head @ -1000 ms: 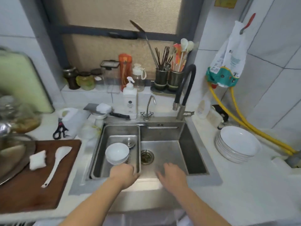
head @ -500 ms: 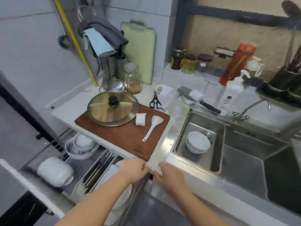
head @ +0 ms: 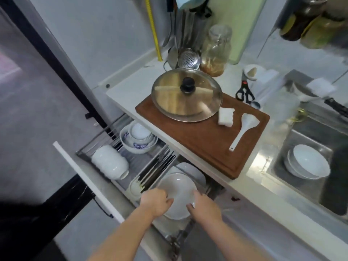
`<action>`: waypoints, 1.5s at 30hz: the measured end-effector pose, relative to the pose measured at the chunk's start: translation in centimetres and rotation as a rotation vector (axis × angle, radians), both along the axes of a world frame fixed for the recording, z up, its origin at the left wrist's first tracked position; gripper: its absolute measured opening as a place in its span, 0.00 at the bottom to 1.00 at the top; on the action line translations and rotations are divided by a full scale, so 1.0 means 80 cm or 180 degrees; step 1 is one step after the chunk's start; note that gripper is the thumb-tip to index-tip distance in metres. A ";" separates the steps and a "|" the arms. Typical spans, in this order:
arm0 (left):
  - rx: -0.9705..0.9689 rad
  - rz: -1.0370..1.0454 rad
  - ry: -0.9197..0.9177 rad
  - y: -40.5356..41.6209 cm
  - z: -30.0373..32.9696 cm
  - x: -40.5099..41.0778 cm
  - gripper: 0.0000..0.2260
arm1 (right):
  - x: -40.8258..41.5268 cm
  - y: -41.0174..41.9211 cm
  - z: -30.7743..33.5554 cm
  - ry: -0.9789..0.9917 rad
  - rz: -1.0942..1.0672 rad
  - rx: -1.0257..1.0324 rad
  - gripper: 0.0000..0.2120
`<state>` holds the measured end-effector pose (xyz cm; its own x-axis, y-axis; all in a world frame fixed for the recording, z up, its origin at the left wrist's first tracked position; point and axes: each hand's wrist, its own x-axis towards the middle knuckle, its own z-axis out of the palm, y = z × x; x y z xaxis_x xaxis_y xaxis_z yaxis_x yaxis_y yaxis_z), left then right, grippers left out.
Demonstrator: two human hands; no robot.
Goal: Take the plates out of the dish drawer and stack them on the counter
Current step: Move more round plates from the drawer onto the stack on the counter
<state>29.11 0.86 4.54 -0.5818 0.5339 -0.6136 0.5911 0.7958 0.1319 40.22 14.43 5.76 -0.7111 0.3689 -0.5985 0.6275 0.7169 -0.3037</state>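
Note:
The dish drawer (head: 82,176) stands pulled out below the counter. A white plate (head: 177,187) lies at its front right, on top of another white plate (head: 194,171) behind it. My left hand (head: 155,201) grips the plate's left rim and my right hand (head: 202,205) grips its right rim. Whether the plate is lifted off the stack I cannot tell.
In the drawer sit stacked blue-patterned bowls (head: 138,138), white bowls on their side (head: 111,162) and dark chopsticks (head: 156,171). On the counter a wooden board (head: 203,144) carries a pan lid (head: 187,95), sponge and rice paddle. Bowls (head: 308,162) rest in the sink.
The view swung left from the sink to the drawer. Both hands dropped from the counter edge into the drawer and took hold of the top plate.

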 end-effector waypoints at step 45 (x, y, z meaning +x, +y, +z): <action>0.0429 0.0637 0.0061 -0.027 -0.032 -0.074 0.17 | -0.018 -0.002 -0.045 0.0226 -0.1342 -0.0243 0.14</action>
